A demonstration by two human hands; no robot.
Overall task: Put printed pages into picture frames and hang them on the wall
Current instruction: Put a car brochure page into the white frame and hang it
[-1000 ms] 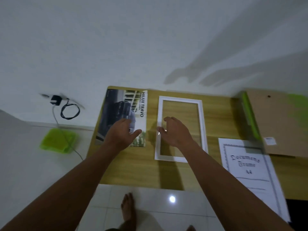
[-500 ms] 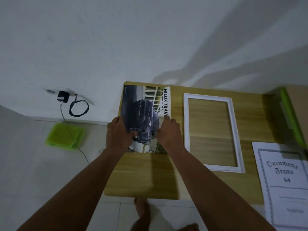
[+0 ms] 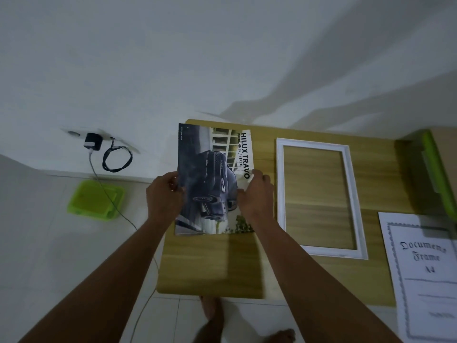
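Note:
A printed car page (image 3: pixel 210 169) headed "HILUX TRAVO" is lifted slightly off the left end of the wooden table (image 3: pixel 222 268). My left hand (image 3: pixel 164 194) pinches its left edge and my right hand (image 3: pixel 254 194) grips its right edge. To the right of the page, an empty white picture frame (image 3: pixel 280 194) lies flat on the table. A white "Document Frame A4" insert sheet (image 3: pixel 425 276) lies at the table's right front, overhanging the edge.
A green-edged frame (image 3: pixel 435 167) with a brown backing sits at the table's far right. The white wall (image 3: pixel 222 58) rises behind the table. On the tiled floor at left lie a green tray (image 3: pixel 96 200), a charger (image 3: pixel 93 141) and a looped cable (image 3: pixel 117 159). My bare feet (image 3: pixel 212 310) show below the table edge.
My right hand left the white frame and joined the left on the car page; both hands took its side edges and lifted it. The view shifted left.

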